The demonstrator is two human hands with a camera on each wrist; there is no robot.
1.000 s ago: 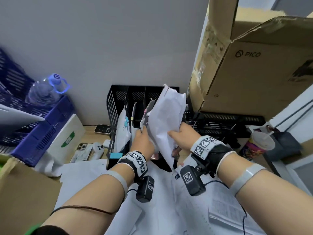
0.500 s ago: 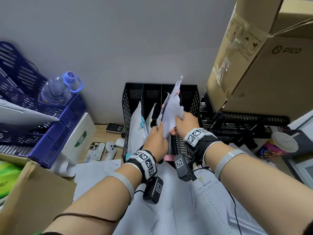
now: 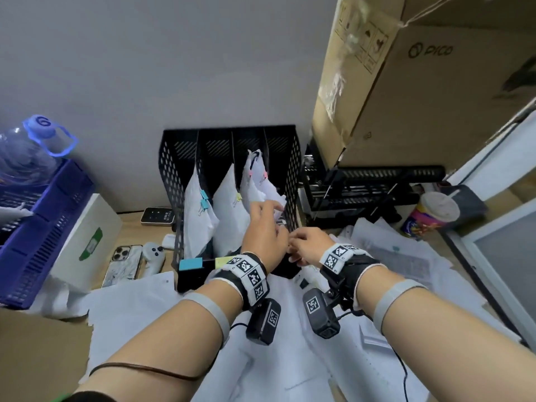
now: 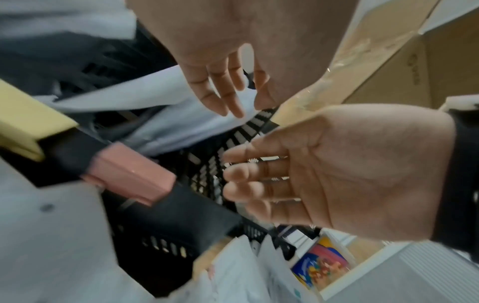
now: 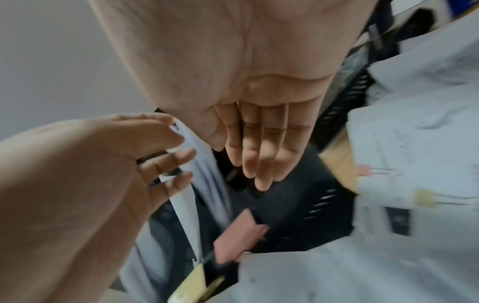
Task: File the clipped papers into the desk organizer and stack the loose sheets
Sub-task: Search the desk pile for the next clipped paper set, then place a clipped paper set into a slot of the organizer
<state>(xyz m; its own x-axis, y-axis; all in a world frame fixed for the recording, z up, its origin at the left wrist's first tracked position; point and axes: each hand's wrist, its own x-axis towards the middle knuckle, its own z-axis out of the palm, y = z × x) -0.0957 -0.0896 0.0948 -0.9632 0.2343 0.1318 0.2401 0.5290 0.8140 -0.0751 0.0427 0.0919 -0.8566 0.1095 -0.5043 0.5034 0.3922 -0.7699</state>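
The black mesh desk organizer (image 3: 177,181) stands against the wall and holds clipped papers. One bundle has blue clips (image 3: 197,216), one a yellow clip (image 3: 229,216), and one with pink clips (image 3: 258,181) stands toward the right side. My left hand (image 3: 262,224) reaches in with straight fingers (image 4: 223,88) that touch the pink-clipped bundle (image 5: 191,184). My right hand (image 3: 304,245) hovers at the organizer's front right corner, its fingers (image 5: 259,155) relaxed and holding nothing. Loose sheets (image 3: 162,300) cover the desk under my forearms.
A blue crate (image 3: 43,227) with a water bottle (image 3: 26,152), a white box (image 3: 87,236), a phone (image 3: 123,265) and a controller (image 3: 153,256) lie left. A big cardboard box (image 3: 435,97) sits on black trays (image 3: 371,184) at the right, beside a cup (image 3: 429,219).
The clipped bundle that both hands held has gone down into the organizer. Both hands have let go of it, and the right hand has drawn back to the front corner.
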